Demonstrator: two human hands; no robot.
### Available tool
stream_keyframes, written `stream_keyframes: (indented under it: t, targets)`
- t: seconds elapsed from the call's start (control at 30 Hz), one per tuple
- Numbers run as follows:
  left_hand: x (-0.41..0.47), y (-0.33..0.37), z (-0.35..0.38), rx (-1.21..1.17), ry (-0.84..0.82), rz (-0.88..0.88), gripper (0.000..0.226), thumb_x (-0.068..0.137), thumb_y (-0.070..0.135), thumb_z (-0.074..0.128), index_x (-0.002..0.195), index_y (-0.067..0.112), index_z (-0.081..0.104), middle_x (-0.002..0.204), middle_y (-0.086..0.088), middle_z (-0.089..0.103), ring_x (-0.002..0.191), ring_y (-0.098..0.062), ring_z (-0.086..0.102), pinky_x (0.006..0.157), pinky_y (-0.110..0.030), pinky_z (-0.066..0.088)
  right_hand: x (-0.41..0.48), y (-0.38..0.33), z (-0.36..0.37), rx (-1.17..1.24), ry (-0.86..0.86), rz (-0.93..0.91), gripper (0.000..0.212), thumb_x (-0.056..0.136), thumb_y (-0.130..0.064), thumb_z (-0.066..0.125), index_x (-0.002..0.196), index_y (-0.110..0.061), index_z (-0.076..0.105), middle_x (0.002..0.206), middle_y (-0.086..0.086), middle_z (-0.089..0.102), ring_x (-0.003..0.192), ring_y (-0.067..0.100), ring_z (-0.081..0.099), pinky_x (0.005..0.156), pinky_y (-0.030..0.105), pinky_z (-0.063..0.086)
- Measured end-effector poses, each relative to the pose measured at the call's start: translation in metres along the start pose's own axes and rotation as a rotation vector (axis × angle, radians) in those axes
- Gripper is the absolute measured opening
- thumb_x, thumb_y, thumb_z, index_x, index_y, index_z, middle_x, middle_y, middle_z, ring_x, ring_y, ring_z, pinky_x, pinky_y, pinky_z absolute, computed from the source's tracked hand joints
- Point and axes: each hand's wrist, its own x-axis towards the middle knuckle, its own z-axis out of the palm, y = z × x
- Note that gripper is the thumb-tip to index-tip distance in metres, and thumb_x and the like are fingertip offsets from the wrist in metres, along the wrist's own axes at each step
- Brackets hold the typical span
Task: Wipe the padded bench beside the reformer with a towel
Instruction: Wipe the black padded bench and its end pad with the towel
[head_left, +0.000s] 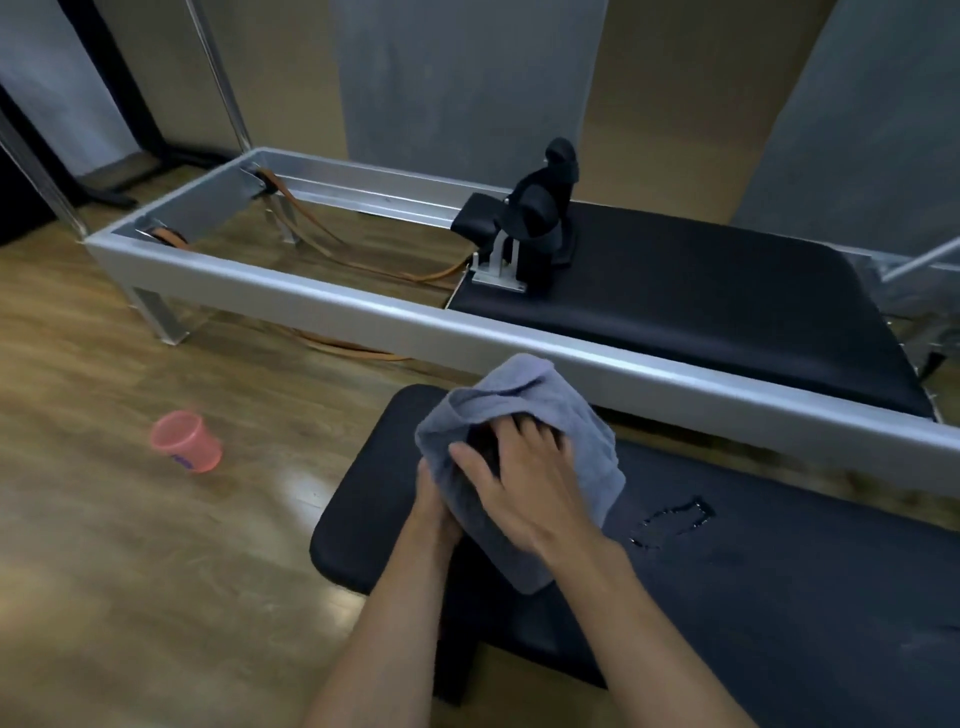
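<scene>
A black padded bench (779, 587) runs from the centre to the lower right, beside the metal-framed reformer (395, 312). A grey-blue towel (561, 415) is bunched above the bench's left end. My right hand (524, 483) lies over the towel with its fingers tucked into the folds. My left hand (434, 512) grips the towel from below and is mostly hidden by it. A wet patch (675, 519) glistens on the bench just right of the towel.
A pink plastic cup (187, 441) stands on the wooden floor to the left of the bench. The reformer's black carriage (727, 301) with shoulder rests (540, 223) lies behind. Orange straps (332, 244) hang inside the frame.
</scene>
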Motion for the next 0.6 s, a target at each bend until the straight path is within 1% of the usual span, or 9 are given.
stream_keyframes:
  t: [0.13, 0.2, 0.27, 0.3, 0.33, 0.4, 0.47, 0.5, 0.6]
  targets:
    - [0.042, 0.024, -0.072, 0.217, 0.09, -0.04, 0.016, 0.098, 0.028, 0.053, 0.104, 0.018, 0.064, 0.1, -0.01, 0.071, 0.079, -0.014, 0.073, 0.06, -0.023, 0.055, -0.008, 0.013, 0.077, -0.321, -0.265, 0.111, 0.046, 0.095, -0.057, 0.032, 0.132, -0.033, 0.045, 0.145, -0.005, 0.042, 0.139, 0.022, 0.032, 0.114, 0.064, 0.01]
    - [0.054, 0.027, -0.088, 0.466, -0.03, 0.002, 0.036, 0.088, 0.036, 0.066, 0.119, 0.02, 0.059, 0.118, -0.007, 0.068, 0.093, -0.014, 0.071, 0.066, -0.027, 0.057, -0.018, 0.022, 0.102, -0.37, -0.297, 0.108, 0.048, 0.094, -0.053, 0.031, 0.133, -0.031, 0.046, 0.147, -0.006, 0.044, 0.141, 0.02, 0.03, 0.117, 0.06, 0.0]
    - [0.062, 0.035, -0.08, 0.825, -0.14, 0.104, 0.069, 0.074, 0.043, 0.077, 0.133, 0.021, 0.049, 0.126, 0.006, 0.058, 0.11, -0.012, 0.06, 0.085, -0.036, 0.055, -0.016, 0.029, 0.103, -0.23, -0.18, 0.113, 0.04, 0.091, -0.047, 0.031, 0.122, -0.033, 0.053, 0.132, -0.01, 0.057, 0.133, 0.014, 0.043, 0.119, 0.053, 0.004]
    - [0.061, 0.039, -0.076, 0.982, -0.154, 0.142, 0.068, 0.072, 0.04, 0.078, 0.13, 0.018, 0.051, 0.121, 0.007, 0.058, 0.111, -0.014, 0.057, 0.09, -0.039, 0.053, -0.014, 0.031, 0.098, -0.141, -0.108, 0.148, 0.035, 0.091, -0.044, 0.032, 0.116, -0.033, 0.054, 0.123, -0.011, 0.061, 0.127, 0.013, 0.049, 0.118, 0.05, 0.01]
    - [0.064, 0.043, -0.075, 1.061, -0.143, 0.161, 0.053, 0.074, 0.033, 0.078, 0.119, 0.014, 0.057, 0.113, 0.001, 0.065, 0.105, -0.019, 0.062, 0.088, -0.041, 0.054, -0.01, 0.035, 0.094, -0.103, -0.031, 0.199, 0.033, 0.091, -0.042, 0.034, 0.115, -0.033, 0.054, 0.119, -0.011, 0.062, 0.123, 0.014, 0.052, 0.118, 0.049, 0.014]
    - [0.063, 0.048, -0.087, 1.112, -0.141, 0.06, 0.026, 0.077, 0.022, 0.072, 0.097, 0.011, 0.059, 0.089, -0.01, 0.071, 0.076, -0.027, 0.07, 0.065, -0.04, 0.058, 0.004, 0.041, 0.087, -0.17, 0.009, 0.339, 0.043, 0.096, -0.045, 0.032, 0.132, -0.028, 0.046, 0.139, -0.002, 0.053, 0.136, 0.02, 0.04, 0.119, 0.052, 0.011]
    - [0.051, 0.051, -0.103, 1.214, -0.206, -0.156, 0.025, 0.078, 0.026, 0.069, 0.093, 0.013, 0.054, 0.085, -0.009, 0.069, 0.061, -0.025, 0.069, 0.046, -0.03, 0.05, 0.021, 0.041, 0.088, -0.3, -0.17, 0.458, 0.057, 0.099, -0.051, 0.026, 0.151, -0.026, 0.026, 0.161, 0.001, 0.026, 0.149, 0.022, 0.015, 0.118, 0.054, -0.001]
    - [0.045, 0.053, -0.108, 1.322, -0.232, -0.191, 0.033, 0.077, 0.031, 0.071, 0.097, 0.014, 0.052, 0.094, -0.007, 0.067, 0.068, -0.023, 0.068, 0.049, -0.028, 0.047, 0.029, 0.04, 0.091, -0.338, -0.241, 0.452, 0.058, 0.1, -0.052, 0.024, 0.153, -0.027, 0.02, 0.163, -0.001, 0.018, 0.15, 0.021, 0.009, 0.117, 0.056, -0.004]
    - [0.051, 0.049, -0.095, 1.606, -0.172, 0.349, 0.058, 0.08, 0.048, 0.068, 0.122, 0.017, 0.044, 0.119, -0.005, 0.054, 0.104, -0.024, 0.057, 0.076, -0.034, 0.046, 0.041, 0.034, 0.099, -0.379, -0.218, 0.324, 0.052, 0.102, -0.047, 0.024, 0.151, -0.032, 0.025, 0.163, -0.004, 0.019, 0.15, 0.02, 0.006, 0.116, 0.06, -0.005]
